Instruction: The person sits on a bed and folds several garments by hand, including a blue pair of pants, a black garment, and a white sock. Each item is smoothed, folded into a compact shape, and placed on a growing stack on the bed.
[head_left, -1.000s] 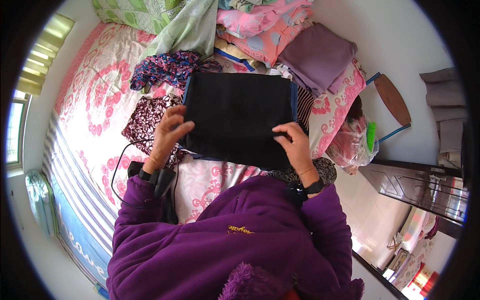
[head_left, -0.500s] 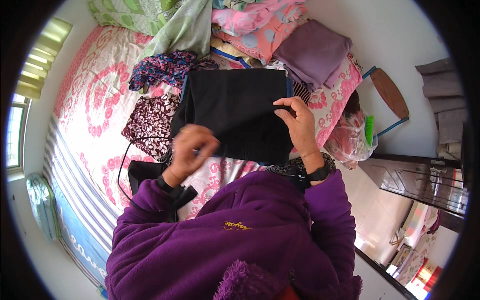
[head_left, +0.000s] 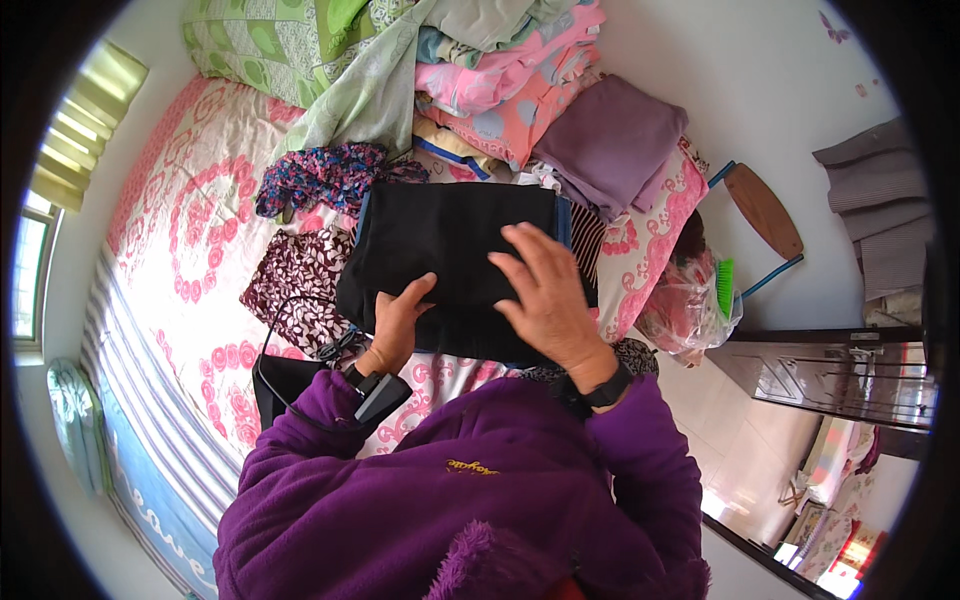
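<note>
A folded black garment, with a blue edge showing at its sides, lies flat on the bed in front of me. At its near left part is my left hand; the thumb points away from the short-looking fingers and rests on the black cloth. My right hand is over the garment's right half, fingers spread and palm down, touching the cloth or just above it. Nothing shows between the fingers of that hand. Left of the garment lies a maroon-and-white leaf-patterned cloth.
Beyond the garment lie a blue-and-pink patterned cloth, a pink bedding pile and a folded purple cloth. A black cable runs beside my left forearm. A clear plastic bag with a green brush stands right of the bed.
My right hand has left the garment's right edge, moved inward and spread over it. The left hand has come down onto the cloth. The garment's near part now lies flatter.
</note>
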